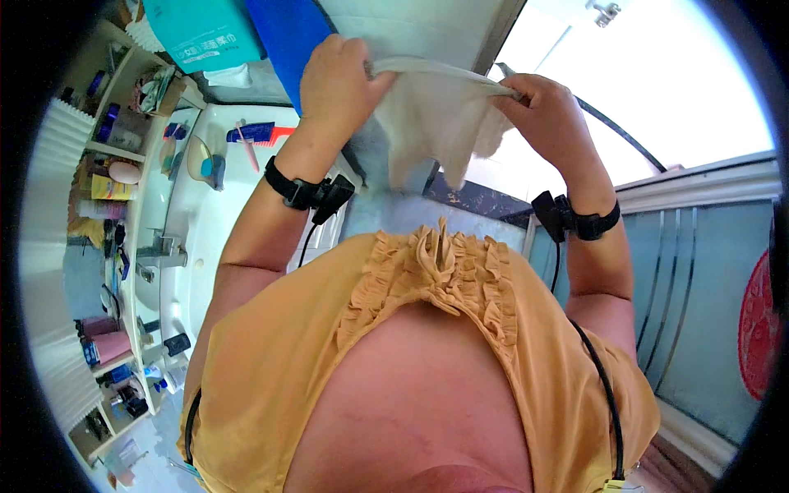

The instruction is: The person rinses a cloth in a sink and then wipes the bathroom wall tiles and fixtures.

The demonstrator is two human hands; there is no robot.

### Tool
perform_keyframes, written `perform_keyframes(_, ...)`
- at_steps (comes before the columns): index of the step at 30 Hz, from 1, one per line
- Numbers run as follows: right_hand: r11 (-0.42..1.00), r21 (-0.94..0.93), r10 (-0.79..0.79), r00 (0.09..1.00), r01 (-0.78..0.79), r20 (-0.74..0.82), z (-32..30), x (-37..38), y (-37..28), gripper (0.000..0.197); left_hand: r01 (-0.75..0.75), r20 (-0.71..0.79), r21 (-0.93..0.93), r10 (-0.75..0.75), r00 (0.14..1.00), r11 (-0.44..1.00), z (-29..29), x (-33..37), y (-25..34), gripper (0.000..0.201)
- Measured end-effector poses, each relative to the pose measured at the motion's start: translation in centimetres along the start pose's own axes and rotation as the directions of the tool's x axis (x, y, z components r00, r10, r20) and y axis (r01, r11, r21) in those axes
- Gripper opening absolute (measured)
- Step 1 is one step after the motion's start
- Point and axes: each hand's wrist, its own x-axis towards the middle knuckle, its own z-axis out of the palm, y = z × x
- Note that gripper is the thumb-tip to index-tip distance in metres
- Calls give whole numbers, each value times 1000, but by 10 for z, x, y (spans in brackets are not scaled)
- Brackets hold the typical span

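A thin off-white cloth (427, 115) is stretched between my two hands, its upper edge pulled into a slightly sagging line and its ragged lower part hanging down. My left hand (337, 86) has its fingers closed on the cloth's left corner, with the thumb pointing inward. At the other corner, my right hand (544, 105) pinches the edge between thumb and bent fingers. Both arms reach forward, away from my chest. Part of the cloth's right side hangs just below my right hand.
To the left is a white washbasin (222, 271) with a faucet (164, 251), a red comb (278, 137) and a pink toothbrush (246, 148). Shelves (141, 214) of toiletries stand beyond it. A turquoise package (201, 37) and blue panel (283, 41) are at far left; a glass door (699, 271) is at right.
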Motion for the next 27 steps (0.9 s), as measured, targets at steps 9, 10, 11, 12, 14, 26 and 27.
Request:
perform_keyframes(9,945,328,-47,992,5,120,-14,39,-3,26,892,589,-433,-707,392,134,32,-2,-5,30)
perform_keyframes(10,915,400,-65,998,56,10,-7,43,5,29,675,261,-649,-732,630,350,38,9,18,28)
perform_keyframes(11,872,464,-115,987,156,-115,-3,48,12,32,383,-118,-729,-655,747,568,47,20,37,28)
perform_keyframes(12,817,516,-152,960,257,-237,-2,54,19,36,315,-200,-612,-527,826,725,52,31,52,29)
perform_keyframes(14,816,290,-336,819,500,-465,-5,74,32,43,137,-295,-267,-216,931,954,66,52,78,34)
perform_keyframes(26,612,44,-627,518,790,-582,17,177,41,73,187,-224,-399,-293,929,898,99,83,44,45)
perform_keyframes(27,612,42,-631,520,789,-575,19,179,45,73,135,-256,-369,-240,937,920,93,80,43,45)
